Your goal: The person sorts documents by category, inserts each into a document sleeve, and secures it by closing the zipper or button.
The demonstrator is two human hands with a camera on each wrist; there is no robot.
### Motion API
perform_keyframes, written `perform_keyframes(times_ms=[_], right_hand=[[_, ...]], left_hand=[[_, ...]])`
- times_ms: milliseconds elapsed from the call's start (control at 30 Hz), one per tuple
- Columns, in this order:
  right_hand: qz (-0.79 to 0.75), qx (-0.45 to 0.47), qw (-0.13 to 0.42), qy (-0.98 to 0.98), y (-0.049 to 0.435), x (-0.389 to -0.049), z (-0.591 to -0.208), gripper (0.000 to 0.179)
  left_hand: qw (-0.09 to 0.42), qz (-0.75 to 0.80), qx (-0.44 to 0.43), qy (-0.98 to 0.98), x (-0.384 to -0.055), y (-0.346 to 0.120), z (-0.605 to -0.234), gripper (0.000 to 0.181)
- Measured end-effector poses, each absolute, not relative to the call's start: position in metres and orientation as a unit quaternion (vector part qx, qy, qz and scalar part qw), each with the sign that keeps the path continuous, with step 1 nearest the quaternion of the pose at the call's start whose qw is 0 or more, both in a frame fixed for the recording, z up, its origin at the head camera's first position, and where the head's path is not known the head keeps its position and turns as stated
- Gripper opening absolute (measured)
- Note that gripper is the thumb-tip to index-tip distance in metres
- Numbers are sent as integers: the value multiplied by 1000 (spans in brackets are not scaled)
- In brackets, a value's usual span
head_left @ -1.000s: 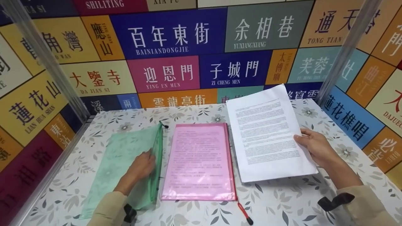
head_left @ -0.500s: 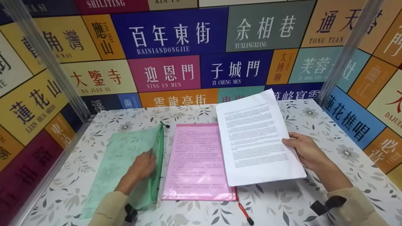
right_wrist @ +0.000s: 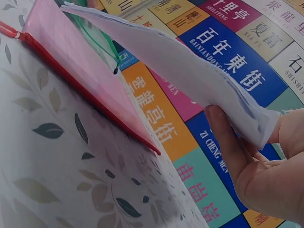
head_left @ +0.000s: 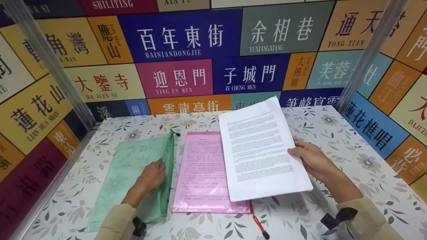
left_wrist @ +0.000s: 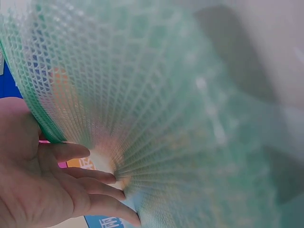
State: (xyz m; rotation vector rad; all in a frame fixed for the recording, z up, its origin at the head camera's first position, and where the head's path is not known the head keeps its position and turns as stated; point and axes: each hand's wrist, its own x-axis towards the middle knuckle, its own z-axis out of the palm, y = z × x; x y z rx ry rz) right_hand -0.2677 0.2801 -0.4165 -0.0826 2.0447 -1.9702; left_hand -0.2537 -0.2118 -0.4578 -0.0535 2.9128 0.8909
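My left hand (head_left: 151, 178) grips the opened zipper edge of a translucent green mesh zipper pouch (head_left: 125, 163) at the left. In the left wrist view, the fingertips (left_wrist: 107, 176) are right at the mesh (left_wrist: 156, 99), and the thumb is hidden. My right hand (head_left: 315, 160) holds a stack of printed paper (head_left: 262, 150) by its right edge, thumb on top. The stack is raised and tilted, overlapping the right part of a pink zipper pouch (head_left: 201, 173). Printed sheets show through the pink pouch. In the right wrist view the stack (right_wrist: 180, 61) bends slightly above it.
The table (head_left: 203, 228) has a white leaf-and-flower cover. Behind it stands a wall of colourful signs (head_left: 180, 36), with clear upright posts at the left (head_left: 60, 66) and right (head_left: 363, 56). A red zipper pull (head_left: 260, 226) sticks out towards the front.
My right hand has moved left and slightly down with the paper stack, which has come over the right part of the pink pouch. The left hand and green pouch have stayed put.
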Motion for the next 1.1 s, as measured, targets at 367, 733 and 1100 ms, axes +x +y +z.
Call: perform_keyframes(times_ms=[367, 733, 1100], right_hand=[[-695, -67, 164, 697, 260, -269, -417, 52], [-702, -83, 185, 683, 236, -268, -418, 50], [-708, -99, 202, 670, 219, -265, -416, 51]], left_hand=[[42, 295, -8, 955, -254, -214, -460, 56], [48, 294, -15, 955, -254, -214, -462, 56], [62, 291, -33, 954, -253, -212, -459, 57]])
